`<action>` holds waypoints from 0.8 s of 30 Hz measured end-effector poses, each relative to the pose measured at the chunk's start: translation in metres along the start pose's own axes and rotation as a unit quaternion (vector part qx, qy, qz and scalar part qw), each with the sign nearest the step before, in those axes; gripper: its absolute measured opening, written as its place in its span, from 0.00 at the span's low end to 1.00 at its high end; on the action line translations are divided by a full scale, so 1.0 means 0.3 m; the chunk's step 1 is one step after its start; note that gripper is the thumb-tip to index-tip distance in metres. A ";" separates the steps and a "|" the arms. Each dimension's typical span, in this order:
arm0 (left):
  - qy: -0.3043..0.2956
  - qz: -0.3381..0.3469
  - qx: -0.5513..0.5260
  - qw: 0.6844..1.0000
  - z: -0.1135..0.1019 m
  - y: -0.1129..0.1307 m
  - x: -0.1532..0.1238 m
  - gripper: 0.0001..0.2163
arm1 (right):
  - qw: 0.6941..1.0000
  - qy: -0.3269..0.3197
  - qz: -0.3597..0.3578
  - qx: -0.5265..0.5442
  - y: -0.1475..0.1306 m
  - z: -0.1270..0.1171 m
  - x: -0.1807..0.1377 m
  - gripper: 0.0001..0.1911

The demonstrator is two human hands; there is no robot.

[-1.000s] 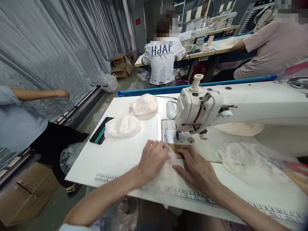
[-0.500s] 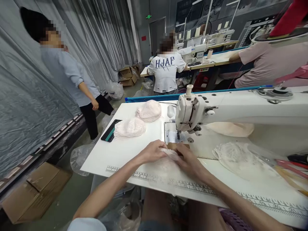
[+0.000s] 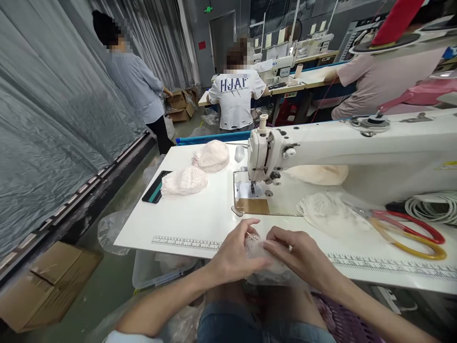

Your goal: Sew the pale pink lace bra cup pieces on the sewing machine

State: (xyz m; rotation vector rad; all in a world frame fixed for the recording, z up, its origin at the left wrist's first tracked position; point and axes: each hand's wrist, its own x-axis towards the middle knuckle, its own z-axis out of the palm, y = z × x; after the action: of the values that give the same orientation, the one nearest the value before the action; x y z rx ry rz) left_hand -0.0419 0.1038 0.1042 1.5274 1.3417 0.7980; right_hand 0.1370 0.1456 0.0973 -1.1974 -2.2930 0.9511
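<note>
A pale, sheer lace piece (image 3: 266, 275) bunches between my two hands at the table's front edge, over my lap. My left hand (image 3: 233, 252) curls its fingers around the left side of the lace, its thumb stretched across the front. On the other side my right hand (image 3: 302, 255) pinches the lace between thumb and fingers. Part of the fabric is hidden behind both hands. Just beyond them stands a white sewing machine (image 3: 264, 152), its presser foot (image 3: 253, 189) over the metal needle plate, with no fabric visible under it.
Two pale pink lace cups (image 3: 212, 156) lie at the table's back left, one partly over a dark phone-like slab (image 3: 152, 193). A white lace piece (image 3: 321, 209) and scissors with red and yellow handles (image 3: 424, 250) lie right. Other people sit or stand beyond the table.
My hands have drawn the lace back from the machine's needle area to the table's front edge. The person in the light blue shirt has moved farther off, and the view has shifted slightly.
</note>
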 end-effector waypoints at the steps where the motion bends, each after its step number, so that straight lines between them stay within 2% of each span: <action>1: 0.024 0.019 0.014 0.999 0.017 -0.002 0.001 0.26 | 1.000 0.011 -0.003 -0.026 0.000 -0.001 -0.012 0.19; 2: 0.044 0.039 0.022 0.998 0.025 -0.004 0.002 0.22 | 0.999 0.018 -0.005 -0.039 0.001 -0.004 -0.022 0.19; 4: 0.062 0.063 0.017 0.996 0.023 -0.005 0.000 0.21 | 0.999 0.012 -0.005 -0.032 0.007 -0.013 -0.038 0.20; 7: 0.033 0.043 -0.028 0.998 -0.001 0.006 -0.019 0.18 | 0.999 -0.038 0.003 0.007 0.024 -0.016 -0.045 0.19; 8: 0.014 0.032 -0.031 0.999 -0.005 0.012 -0.027 0.20 | 0.999 -0.050 0.004 0.013 0.028 -0.012 -0.042 0.19; 11: -0.026 0.001 0.014 1.000 -0.001 0.024 -0.039 0.37 | 0.998 -0.056 -0.003 0.007 0.028 0.007 -0.023 0.19; 12: -0.020 -0.014 0.028 0.999 0.003 0.025 -0.038 0.39 | 0.999 -0.053 -0.006 0.002 0.024 0.010 -0.017 0.19; 14: 0.015 -0.034 0.028 0.999 0.006 0.021 -0.032 0.30 | 0.998 -0.055 -0.012 0.012 0.016 0.010 -0.007 0.19; 16: 0.031 -0.043 -0.029 0.998 -0.002 0.013 -0.028 0.18 | 0.994 -0.085 -0.012 0.067 0.011 -0.002 -0.003 0.19; 18: -0.004 -0.057 -0.130 0.990 -0.017 0.001 -0.030 0.13 | 0.978 -0.134 -0.006 0.159 0.011 -0.018 -0.004 0.19; 21: -0.067 -0.101 -0.276 0.954 -0.035 -0.022 -0.045 0.17 | 0.940 -0.189 0.009 0.283 0.012 -0.038 -0.012 0.17; 24: -0.082 -0.130 -0.332 0.931 -0.037 -0.043 -0.066 0.23 | 0.912 -0.225 0.029 0.342 0.008 -0.048 -0.024 0.16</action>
State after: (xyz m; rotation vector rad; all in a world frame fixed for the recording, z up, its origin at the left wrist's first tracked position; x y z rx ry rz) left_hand -0.0607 0.0868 0.0983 0.8400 0.9792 0.8217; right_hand 0.1512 0.1462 0.1054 -0.7884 -1.9206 2.0053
